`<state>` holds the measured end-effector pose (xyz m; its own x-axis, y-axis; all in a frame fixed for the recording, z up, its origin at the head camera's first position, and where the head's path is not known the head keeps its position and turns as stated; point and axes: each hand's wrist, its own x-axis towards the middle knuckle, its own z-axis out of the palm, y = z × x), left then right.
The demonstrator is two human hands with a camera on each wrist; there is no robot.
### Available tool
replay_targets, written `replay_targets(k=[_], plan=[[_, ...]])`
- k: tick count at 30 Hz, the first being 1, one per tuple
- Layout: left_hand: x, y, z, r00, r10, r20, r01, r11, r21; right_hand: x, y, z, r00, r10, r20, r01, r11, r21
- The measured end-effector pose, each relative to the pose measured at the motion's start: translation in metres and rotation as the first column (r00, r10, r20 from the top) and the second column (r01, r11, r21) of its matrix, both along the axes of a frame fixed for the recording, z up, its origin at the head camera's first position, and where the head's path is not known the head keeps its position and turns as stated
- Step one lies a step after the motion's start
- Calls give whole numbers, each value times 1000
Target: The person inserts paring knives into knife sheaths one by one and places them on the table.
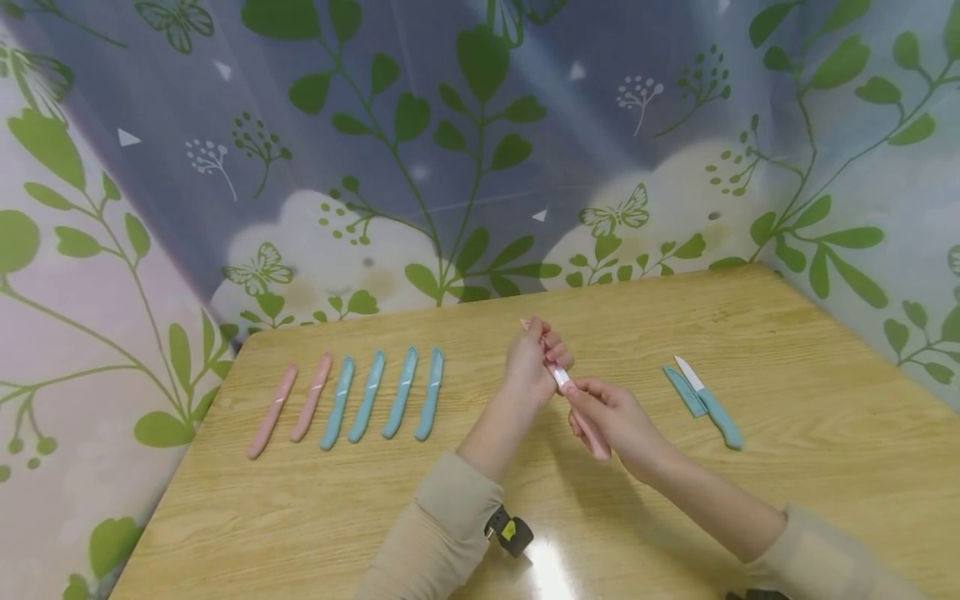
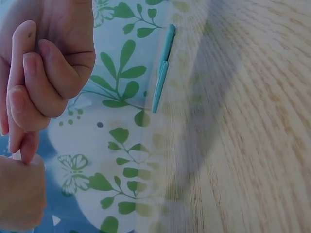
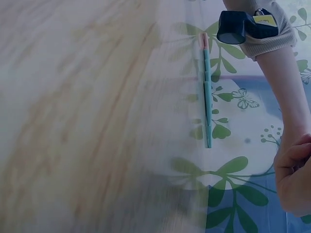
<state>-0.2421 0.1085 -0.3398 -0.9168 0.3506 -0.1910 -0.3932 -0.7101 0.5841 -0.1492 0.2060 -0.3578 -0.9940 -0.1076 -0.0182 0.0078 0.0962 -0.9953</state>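
Note:
My left hand [image 1: 534, 362] grips the pale pink sheath [image 1: 524, 323] of a small knife, only its tip showing past the fingers. The right hand [image 1: 611, 417] holds the knife's pink handle [image 1: 595, 435], thumb along it. Between the hands a short stretch of bright blade [image 1: 559, 375] is exposed. In the left wrist view, the right hand [image 2: 53, 73] curls round the handle, whose rounded end has a small hole; the left hand [image 2: 20, 194] is below it. The right wrist view catches the left hand [image 3: 294, 187] at its edge, with the knife hidden.
Left on the wooden table [image 1: 300, 517] lie two sheathed pink knives [image 1: 273, 408] and several sheathed teal knives [image 1: 367, 400] in a row. At right, a bare teal knife [image 1: 716, 408] lies beside its teal sheath [image 1: 682, 390]. A patterned curtain [image 1: 465, 167] stands behind.

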Motion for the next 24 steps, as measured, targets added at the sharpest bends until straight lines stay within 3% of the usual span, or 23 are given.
replay_targets(k=[16,24], plan=[[8,-2,-2,999,-26,-45,23,997,-70,-1,4,0,1000,23,10,-22,1000,-6],[10,-2,-6,997,-44,-71,32,987,-159,-4,6,1,998,61,0,-61,998,20]])
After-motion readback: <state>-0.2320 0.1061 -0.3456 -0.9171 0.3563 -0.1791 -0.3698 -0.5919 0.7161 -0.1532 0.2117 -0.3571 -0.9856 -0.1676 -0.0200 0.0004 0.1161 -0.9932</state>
